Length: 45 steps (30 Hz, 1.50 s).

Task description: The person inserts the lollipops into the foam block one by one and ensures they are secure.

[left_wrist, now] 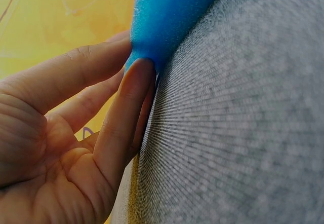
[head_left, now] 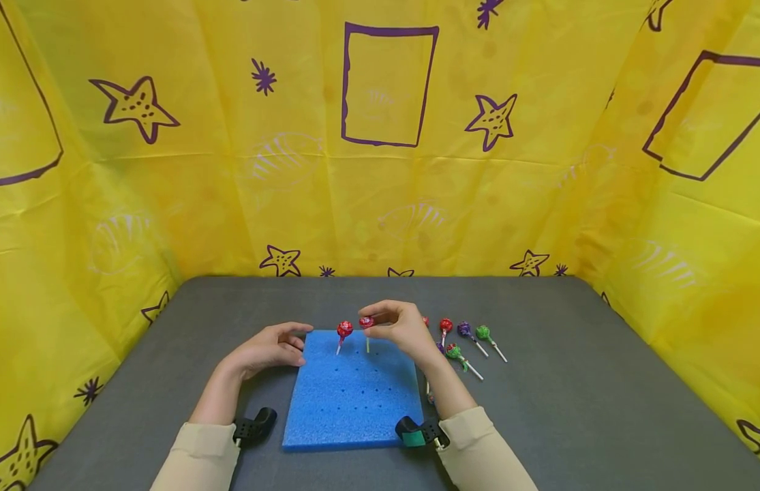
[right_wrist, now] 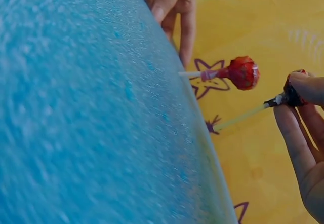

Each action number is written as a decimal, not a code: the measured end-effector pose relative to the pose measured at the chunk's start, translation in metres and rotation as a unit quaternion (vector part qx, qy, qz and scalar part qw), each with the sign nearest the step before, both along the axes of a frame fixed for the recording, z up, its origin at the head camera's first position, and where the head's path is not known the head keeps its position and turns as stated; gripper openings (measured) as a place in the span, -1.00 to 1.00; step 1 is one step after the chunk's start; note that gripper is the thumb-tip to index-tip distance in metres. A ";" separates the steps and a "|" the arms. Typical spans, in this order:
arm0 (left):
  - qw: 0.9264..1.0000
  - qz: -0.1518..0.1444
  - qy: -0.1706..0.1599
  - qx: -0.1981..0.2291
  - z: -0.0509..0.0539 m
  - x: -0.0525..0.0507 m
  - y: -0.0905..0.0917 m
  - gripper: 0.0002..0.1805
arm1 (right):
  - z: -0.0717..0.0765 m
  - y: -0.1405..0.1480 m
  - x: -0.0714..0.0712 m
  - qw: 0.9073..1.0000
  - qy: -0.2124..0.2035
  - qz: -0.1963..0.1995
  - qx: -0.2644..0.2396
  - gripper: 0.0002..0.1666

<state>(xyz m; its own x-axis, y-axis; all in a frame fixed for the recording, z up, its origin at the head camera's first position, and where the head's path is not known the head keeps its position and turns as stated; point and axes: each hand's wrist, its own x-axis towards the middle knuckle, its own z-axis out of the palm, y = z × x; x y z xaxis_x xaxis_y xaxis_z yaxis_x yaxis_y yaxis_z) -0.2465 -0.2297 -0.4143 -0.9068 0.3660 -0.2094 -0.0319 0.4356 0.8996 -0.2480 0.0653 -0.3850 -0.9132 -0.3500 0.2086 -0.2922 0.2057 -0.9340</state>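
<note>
My right hand [head_left: 405,331] pinches a lollipop [head_left: 367,322] by its dark red wrapped head, between thumb and fingers. Its pale yellow stick [right_wrist: 243,118] points down at the back part of a blue foam board [head_left: 355,426]; whether the tip is in a hole I cannot tell. Just left of it, a red lollipop [head_left: 345,329] stands upright in the board, also seen in the right wrist view. My left hand [head_left: 270,349] rests against the board's left edge near the back corner. In the left wrist view, the thumb and fingertips [left_wrist: 137,74] touch the foam's side.
Several wrapped lollipops lie right of the board on the grey table [head_left: 570,382], among them a green one [head_left: 482,333], a purple one [head_left: 465,329] and a red one [head_left: 446,324]. My right forearm partly hides others. Small holes dot the board. Yellow cloth [head_left: 386,204] surrounds the table.
</note>
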 end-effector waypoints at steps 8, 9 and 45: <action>1.000 0.006 -0.004 -0.007 0.001 -0.001 0.001 -0.24 | -0.004 -0.006 -0.001 1.000 -0.002 -0.019 -0.009 -0.64; 1.000 0.006 -0.004 -0.007 0.001 -0.001 0.001 -0.24 | -0.004 -0.007 -0.001 1.000 -0.002 -0.022 -0.011 -0.64; 1.000 0.001 -0.009 0.011 -0.002 -0.001 0.000 -0.23 | -0.013 -0.011 0.002 1.000 -0.009 -0.029 0.003 -0.75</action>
<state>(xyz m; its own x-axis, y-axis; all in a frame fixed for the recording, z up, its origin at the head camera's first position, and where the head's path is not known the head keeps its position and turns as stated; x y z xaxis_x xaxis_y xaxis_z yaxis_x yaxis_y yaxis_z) -0.2475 -0.2297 -0.4166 -0.9036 0.3694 -0.2169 -0.0483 0.4151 0.9085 -0.2461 0.0542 -0.3985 -0.9357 -0.2968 0.1908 -0.2633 0.2272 -0.9376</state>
